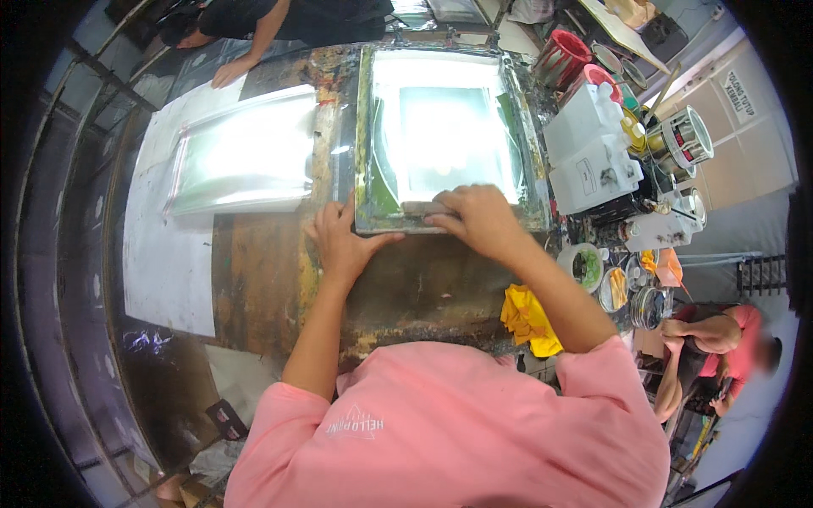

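Observation:
A screen printing frame (365,182) lies on the stained worktable, its mesh bright with glare and edged in green. My right hand (481,218) is closed around a squeegee (417,207) at the near end of the mesh; its fingers cover part of the squeegee. At the near left corner of the frame rests my left hand (345,245), thumb along the near edge and fingers spread, with nothing visible in it. Left of the frame, shiny clear sheets (246,157) lie stacked over white paper (169,262).
A co-worker's hand (235,71) rests on the table's far left. Along the right stand a white jerrycan (584,161), red pails (563,57), paint cans (684,140) and a tub with green contents (583,266). A yellow cloth (529,320) hangs by my right elbow. Another person (720,347) sits at right.

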{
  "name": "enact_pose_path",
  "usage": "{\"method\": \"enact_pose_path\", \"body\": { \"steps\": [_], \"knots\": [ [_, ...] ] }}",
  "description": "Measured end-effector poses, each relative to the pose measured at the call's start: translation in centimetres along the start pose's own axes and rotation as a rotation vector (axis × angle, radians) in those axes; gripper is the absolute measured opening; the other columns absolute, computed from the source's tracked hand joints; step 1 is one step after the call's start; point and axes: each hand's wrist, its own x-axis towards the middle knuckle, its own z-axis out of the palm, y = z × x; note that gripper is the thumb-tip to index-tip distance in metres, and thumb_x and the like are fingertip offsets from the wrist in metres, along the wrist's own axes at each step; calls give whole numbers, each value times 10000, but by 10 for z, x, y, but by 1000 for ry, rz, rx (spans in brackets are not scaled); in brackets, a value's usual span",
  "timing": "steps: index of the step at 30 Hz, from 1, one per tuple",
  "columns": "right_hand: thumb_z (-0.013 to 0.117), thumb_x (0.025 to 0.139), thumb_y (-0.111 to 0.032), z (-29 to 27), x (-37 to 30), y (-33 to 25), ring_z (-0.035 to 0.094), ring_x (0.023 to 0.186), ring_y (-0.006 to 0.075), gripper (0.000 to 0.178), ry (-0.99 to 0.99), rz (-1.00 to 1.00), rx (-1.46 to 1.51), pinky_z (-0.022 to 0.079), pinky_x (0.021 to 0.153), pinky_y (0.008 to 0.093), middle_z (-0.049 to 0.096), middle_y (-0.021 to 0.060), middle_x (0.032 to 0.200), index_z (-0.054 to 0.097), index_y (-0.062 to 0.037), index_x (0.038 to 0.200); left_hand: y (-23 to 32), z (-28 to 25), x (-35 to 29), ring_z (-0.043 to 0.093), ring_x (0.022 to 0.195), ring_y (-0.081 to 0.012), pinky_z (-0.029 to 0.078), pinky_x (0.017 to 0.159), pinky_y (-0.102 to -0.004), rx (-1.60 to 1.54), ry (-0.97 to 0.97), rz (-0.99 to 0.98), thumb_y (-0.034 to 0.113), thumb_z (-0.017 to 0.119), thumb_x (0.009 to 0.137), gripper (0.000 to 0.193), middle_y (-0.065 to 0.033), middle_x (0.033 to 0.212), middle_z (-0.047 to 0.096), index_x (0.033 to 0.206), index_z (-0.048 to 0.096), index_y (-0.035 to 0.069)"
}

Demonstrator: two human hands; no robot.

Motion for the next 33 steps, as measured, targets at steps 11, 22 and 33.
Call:
{"method": "enact_pose_path", "body": {
  "steps": [11,22,33],
  "knots": [
    [700,965,-479,39,134,94,687,960,310,385,332,7,-143,595,791,464,709,80,1045,768,-149,1152,-19,15,-3,546,1056,-270,346,1022,-465,-75,10,60,695,958,510,1203,-59,1065,595,1499,638,90],
    [641,997,-574,11,236,160,721,983,323,421,301,-44,-231,578,763,500,739,94,1005,769,-194,1126,-20,17,-2,553,849,-245,384,894,-400,-191,100,147,688,919,623,1255,-50,871,637,1578,505,-15],
    [690,983,-468,-1,17,3,677,974,334,411,84,110,-144,581,746,490,663,120,1025,661,-79,1113,-20,18,-6,562,903,-300,444,886,-435,-147,120,146,622,928,697,1151,-123,975,673,1564,517,-15]
  ]
}}
